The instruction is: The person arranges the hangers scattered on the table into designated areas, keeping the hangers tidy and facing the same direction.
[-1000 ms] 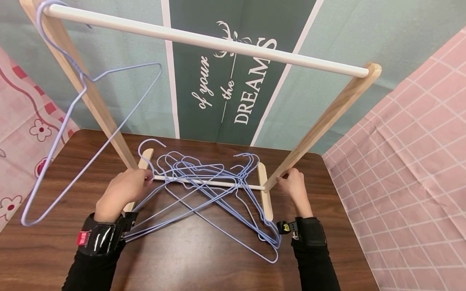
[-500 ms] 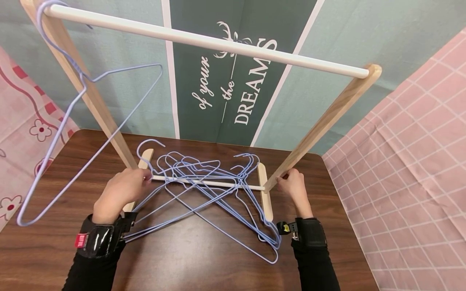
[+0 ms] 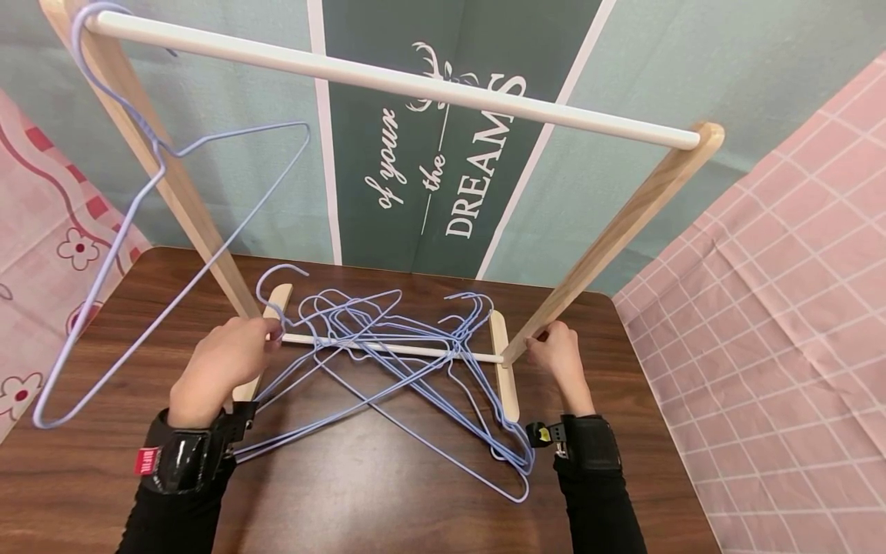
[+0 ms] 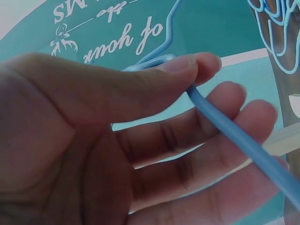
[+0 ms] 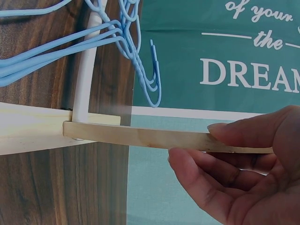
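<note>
Left hand (image 3: 224,360): thumb and fingers pinch hanger (image 4: 220,123) wire at pile's (image 3: 408,369) 9 o'clock. Right hand (image 3: 557,355): thumb and curled fingers grip rack post (image 5: 159,137), pile's 3 o'clock.

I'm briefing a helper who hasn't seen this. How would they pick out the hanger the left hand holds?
Start at the wooden rack on the dark table. By its left foot, the left hand pinches one blue hanger in the pile; alone there, its hook rises clear of the table.
</note>
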Available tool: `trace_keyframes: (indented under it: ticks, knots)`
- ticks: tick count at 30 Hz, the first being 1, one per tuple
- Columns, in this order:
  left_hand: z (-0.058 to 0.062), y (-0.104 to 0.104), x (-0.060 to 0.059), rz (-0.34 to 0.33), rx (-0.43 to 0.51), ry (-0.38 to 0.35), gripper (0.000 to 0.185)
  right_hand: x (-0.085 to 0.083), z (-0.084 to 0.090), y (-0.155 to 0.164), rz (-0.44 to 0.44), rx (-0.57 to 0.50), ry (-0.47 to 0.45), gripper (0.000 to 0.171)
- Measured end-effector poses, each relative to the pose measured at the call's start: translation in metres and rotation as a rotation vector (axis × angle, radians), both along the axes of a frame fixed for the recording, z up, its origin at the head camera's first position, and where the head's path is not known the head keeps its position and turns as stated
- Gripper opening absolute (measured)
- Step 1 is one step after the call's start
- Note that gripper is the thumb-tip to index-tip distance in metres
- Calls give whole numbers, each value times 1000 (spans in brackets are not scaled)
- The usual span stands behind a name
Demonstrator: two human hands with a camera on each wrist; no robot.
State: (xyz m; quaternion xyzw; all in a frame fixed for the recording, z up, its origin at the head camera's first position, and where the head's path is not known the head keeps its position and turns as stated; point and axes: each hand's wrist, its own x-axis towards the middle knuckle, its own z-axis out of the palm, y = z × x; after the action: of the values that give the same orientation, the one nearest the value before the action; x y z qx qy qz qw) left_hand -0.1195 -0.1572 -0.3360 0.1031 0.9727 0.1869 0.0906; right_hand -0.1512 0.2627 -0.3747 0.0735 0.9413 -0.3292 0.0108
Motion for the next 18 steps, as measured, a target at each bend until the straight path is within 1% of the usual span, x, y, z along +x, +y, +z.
trace_keyframes:
  ticks: [6, 11, 18]
  knots:
    - [3, -1, 0, 24, 1, 4, 18, 0, 0, 0, 0, -5, -3, 20]
    - [9, -2, 1, 49, 0, -2, 16, 0, 1, 0, -1, -16, -9, 21]
    - [18, -4, 5, 68, 4, 7, 22, 0, 1, 0, -2, -20, -4, 22]
